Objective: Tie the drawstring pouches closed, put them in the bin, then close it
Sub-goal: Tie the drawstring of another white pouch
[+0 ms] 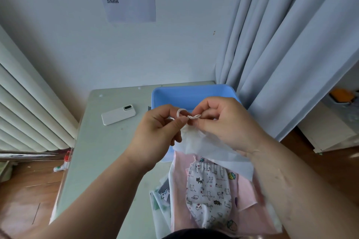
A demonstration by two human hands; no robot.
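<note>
Grey table (108,141), left half mostly bare. Curtain (291,44) crowds far right corner. Blue bin (194,95) open, far right, touching curtain. Pouch pile (209,190) at near edge. White pouch (204,145) hangs over bin's near rim. Left hand (157,128) and right hand (223,122) both pinch drawstring (191,117), half-knotted between fingertips. Phone (118,114) far left.

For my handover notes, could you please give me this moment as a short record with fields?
left hand: pinches the cord, a loop over one fingertip
right hand: pinches the cord at the twist
white pouch: mouth gathered, held up by both hands
bin: blue, on the table behind the hands, top open
cat pouch: lies on pink fabric near the person, outside the bin
phone: on the table, left of the bin
step: knot not yet pulled tight
</note>
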